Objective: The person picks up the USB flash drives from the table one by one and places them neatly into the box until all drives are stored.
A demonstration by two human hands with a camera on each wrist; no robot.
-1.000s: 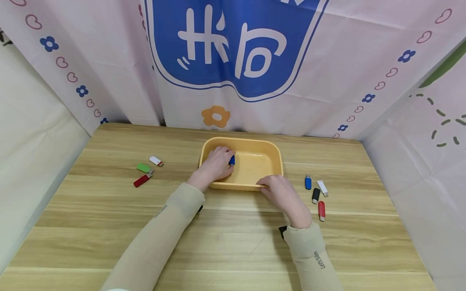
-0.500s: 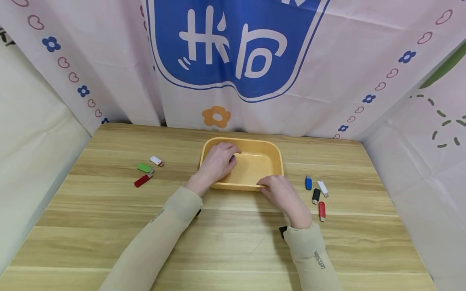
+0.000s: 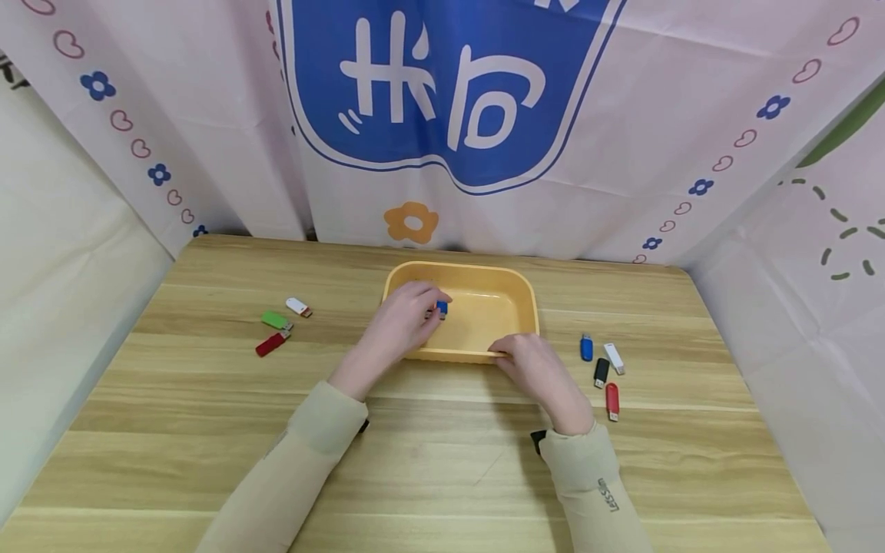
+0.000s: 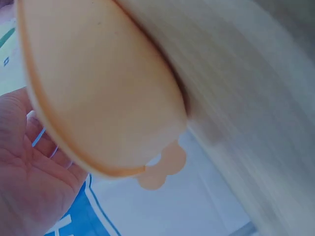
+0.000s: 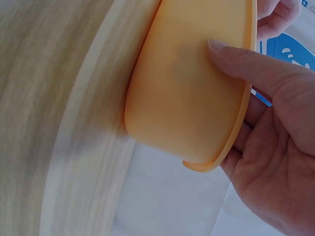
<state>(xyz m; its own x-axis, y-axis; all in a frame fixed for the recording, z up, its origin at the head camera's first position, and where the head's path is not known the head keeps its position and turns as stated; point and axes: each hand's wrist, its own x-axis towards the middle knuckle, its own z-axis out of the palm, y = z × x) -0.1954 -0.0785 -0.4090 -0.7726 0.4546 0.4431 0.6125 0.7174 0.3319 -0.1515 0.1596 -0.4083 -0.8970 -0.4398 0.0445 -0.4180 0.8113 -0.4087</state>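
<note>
A yellow plastic bin [image 3: 494,311] stands near the back of the table. My left hand [image 3: 404,315] reaches over its left side, with forefinger and thumb apart around a blue USB stick [image 3: 442,309] inside. A small orange-red patch shows beside that stick, mostly hidden by the fingers. In the left wrist view, the bin wall [image 4: 103,88] covers the fingertips. My right hand [image 3: 535,376] grips the near right rim, its thumb [image 5: 236,61] on the outer wall and the other fingers over the edge.
On the left lie a white USB stick [image 3: 297,306], a green one [image 3: 275,319] and a red one [image 3: 272,344]. To the right are blue [image 3: 586,348], white [image 3: 613,358], black [image 3: 601,372] and red [image 3: 612,401] USB sticks. A printed curtain [image 3: 553,215] hangs behind the table.
My left hand has drawn back slightly toward the near left, exposing more of the blue stick and the orange-red patch. My right hand keeps its hold on the rim.
</note>
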